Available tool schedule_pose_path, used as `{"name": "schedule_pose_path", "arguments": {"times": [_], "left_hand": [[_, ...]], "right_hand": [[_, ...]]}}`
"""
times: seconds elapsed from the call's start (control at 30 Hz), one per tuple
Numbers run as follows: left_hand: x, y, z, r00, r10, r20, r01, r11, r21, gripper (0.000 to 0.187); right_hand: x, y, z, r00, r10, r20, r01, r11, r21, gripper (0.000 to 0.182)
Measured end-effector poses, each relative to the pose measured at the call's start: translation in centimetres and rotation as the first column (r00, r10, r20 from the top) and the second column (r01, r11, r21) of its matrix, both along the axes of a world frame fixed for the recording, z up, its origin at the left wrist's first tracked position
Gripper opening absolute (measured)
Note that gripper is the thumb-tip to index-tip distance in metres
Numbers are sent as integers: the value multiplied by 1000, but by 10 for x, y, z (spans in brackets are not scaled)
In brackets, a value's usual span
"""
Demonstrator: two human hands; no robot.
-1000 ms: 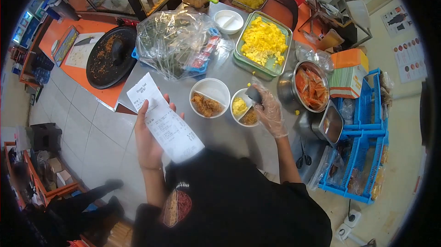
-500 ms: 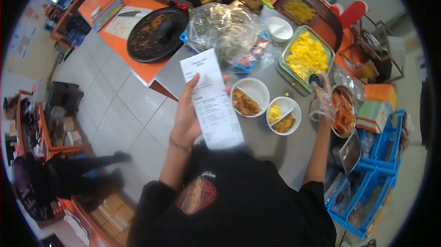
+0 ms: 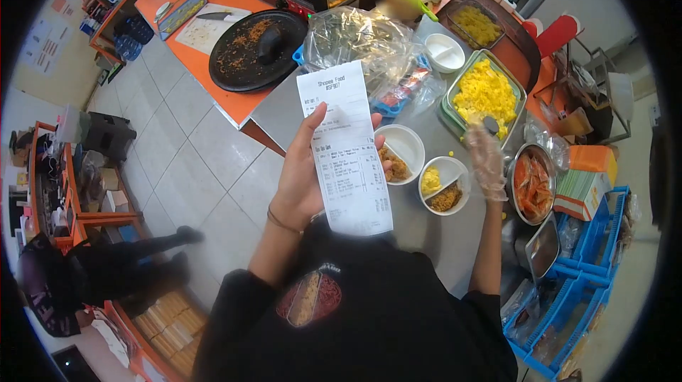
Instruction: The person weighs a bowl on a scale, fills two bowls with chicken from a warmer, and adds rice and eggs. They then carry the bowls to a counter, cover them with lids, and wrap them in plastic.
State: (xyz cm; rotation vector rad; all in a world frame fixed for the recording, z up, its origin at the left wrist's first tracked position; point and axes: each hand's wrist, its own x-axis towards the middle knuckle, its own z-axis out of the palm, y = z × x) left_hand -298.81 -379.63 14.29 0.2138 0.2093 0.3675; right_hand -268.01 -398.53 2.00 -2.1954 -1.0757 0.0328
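My left hand (image 3: 302, 169) is closed on a long printed receipt (image 3: 352, 162), held upright with the thumb across its front. The receipt partly covers a round white bowl (image 3: 408, 144) with a divider and brown shredded food. Beside it stands a second divided bowl (image 3: 444, 201) with yellow scrambled egg and brown food. My right hand (image 3: 486, 167), in a clear plastic glove, has its fingers stretched out at the near edge of a glass tray of scrambled egg (image 3: 486, 90). A dark rounded utensil end (image 3: 490, 125) shows just beyond the fingertips; the rest of it is hidden.
A metal bowl of orange-red food (image 3: 534, 183) sits right of my right hand, near blue crates (image 3: 568, 311). Behind the receipt lie a plastic bag of greens (image 3: 362, 41) and a black round pan (image 3: 249, 55). Another person's dark-clothed legs (image 3: 135, 254) show at left.
The view has shifted slightly, and the receipt's print is sharper. My right hand has drawn back a little from the dark utensil end, its fingers straighter. My left hand still holds the receipt.
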Motion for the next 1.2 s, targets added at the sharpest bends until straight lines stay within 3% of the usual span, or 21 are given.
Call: {"name": "schedule_pose_path", "arguments": {"times": [0.07, 0.2, 0.27, 0.4, 0.5, 0.57, 0.67, 0.8, 0.97, 1.2], "left_hand": [[3, -2, 2, 1000, 6, -20, -6, 1000, 28, 52], [8, -4, 3, 1000, -18, -15, 19, 999, 43, 54], [10, -5, 3, 999, -41, -11, 42, 997, 68, 57], [12, -7, 4, 998, -64, 3, 63, 994, 91, 59], [13, -7, 3, 997, -74, 33, 71, 993, 97, 59], [13, -9, 3, 998, -66, 22, 65, 996, 63, 59], [13, -8, 2, 998, -60, -3, 60, 997, 56, 57], [14, -7, 0, 998, -61, 13, 61, 997, 55, 56], [17, -6, -1, 999, -38, -28, 40, 996, 83, 57], [20, -4, -2, 998, -57, -8, 58, 995, 76, 58]], "right_hand": [[-30, -3, 10, 952, 291, -97, -306, 918, -252, 40], [-55, -10, -22, 968, 249, -13, -238, 908, -344, 35], [-59, -12, -26, 966, 245, 83, -222, 950, -218, 31], [-53, -9, -33, 975, 211, 73, -196, 966, -168, 29], [-43, -9, -35, 981, 188, -51, -190, 981, -29, 27], [-33, -12, -43, 933, -2, -361, 11, 1000, 24, 27], [-17, -16, -66, 924, -47, -380, 54, 999, 8, 31], [-13, -15, -69, 922, -41, -384, 42, 999, -5, 32], [-9, -14, -94, 804, 91, -587, 66, 968, 241, 30], [-17, -16, -84, 806, 60, -590, 88, 972, 218, 28]]}}
